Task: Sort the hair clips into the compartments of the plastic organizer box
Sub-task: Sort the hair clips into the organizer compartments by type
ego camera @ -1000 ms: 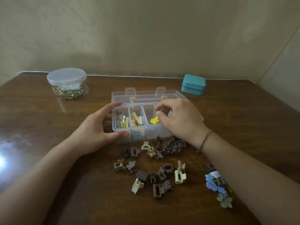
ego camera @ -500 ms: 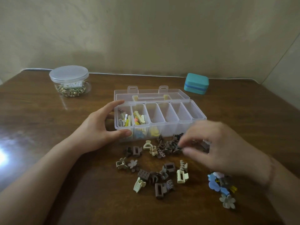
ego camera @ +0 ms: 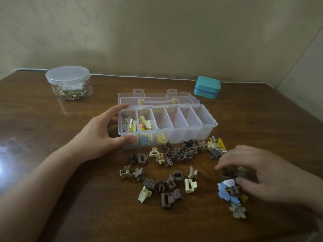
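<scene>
The clear plastic organizer box [ego camera: 192, 135] stands open at the table's middle, its lid [ego camera: 157, 98] laid back. Its two left compartments hold slim coloured clips [ego camera: 146, 124], and a yellow clip [ego camera: 161, 137] lies in the third. My left hand [ego camera: 103, 135] grips the box's left end. Brown and cream claw clips [ego camera: 180, 152] lie scattered in front of the box. My right hand [ego camera: 265, 173] hovers low over the small pile of blue clips [ego camera: 224, 191] at the right. Its fingers are spread, and thumb and forefinger bracket a dark brown clip [ego camera: 225, 174]. Nothing is lifted.
A round clear jar [ego camera: 69, 82] of gold trinkets stands at the back left. A teal case [ego camera: 207, 87] sits at the back right. A beige flower clip [ego camera: 237, 210] lies nearest me on the right. The wall runs close behind the brown wooden table [ego camera: 52, 137].
My right hand left the box's third compartment, where a yellow clip now lies, and swept down and right to the blue clip pile. My left hand kept its hold on the box.
</scene>
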`<state>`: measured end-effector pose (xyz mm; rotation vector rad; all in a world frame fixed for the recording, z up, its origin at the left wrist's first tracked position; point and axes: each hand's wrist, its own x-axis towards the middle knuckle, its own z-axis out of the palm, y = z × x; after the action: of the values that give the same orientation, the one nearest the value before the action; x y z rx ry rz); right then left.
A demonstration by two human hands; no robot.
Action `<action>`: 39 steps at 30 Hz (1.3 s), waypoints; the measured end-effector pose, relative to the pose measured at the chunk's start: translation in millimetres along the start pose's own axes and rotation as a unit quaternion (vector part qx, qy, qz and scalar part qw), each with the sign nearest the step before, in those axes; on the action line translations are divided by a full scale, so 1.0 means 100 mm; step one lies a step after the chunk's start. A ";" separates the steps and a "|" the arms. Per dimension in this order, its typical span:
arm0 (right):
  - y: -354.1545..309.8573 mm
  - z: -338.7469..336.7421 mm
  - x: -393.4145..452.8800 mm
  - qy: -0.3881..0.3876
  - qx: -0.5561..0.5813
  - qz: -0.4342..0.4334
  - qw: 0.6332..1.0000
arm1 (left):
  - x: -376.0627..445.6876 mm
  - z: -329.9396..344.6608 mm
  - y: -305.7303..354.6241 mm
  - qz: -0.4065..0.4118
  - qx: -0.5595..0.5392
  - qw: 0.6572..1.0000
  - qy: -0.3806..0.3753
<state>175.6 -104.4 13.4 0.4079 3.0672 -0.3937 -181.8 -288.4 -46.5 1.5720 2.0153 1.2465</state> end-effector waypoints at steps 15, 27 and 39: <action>0.11 0.14 0.01 0.037 -0.009 -0.034 0.999 | -0.01 0.01 0.03 -0.009 0.007 1.000 0.001; -0.41 -0.15 1.21 0.275 0.119 -0.003 0.954 | 0.00 0.01 0.05 -0.019 0.013 1.000 -0.001; -0.38 -0.12 0.66 0.183 0.032 -0.095 0.978 | 0.00 0.00 0.07 -0.022 0.019 1.000 -0.010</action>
<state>101.8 -119.6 30.8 0.2065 3.4753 -0.4706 -177.3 -288.3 -41.2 1.5432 2.0623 1.1790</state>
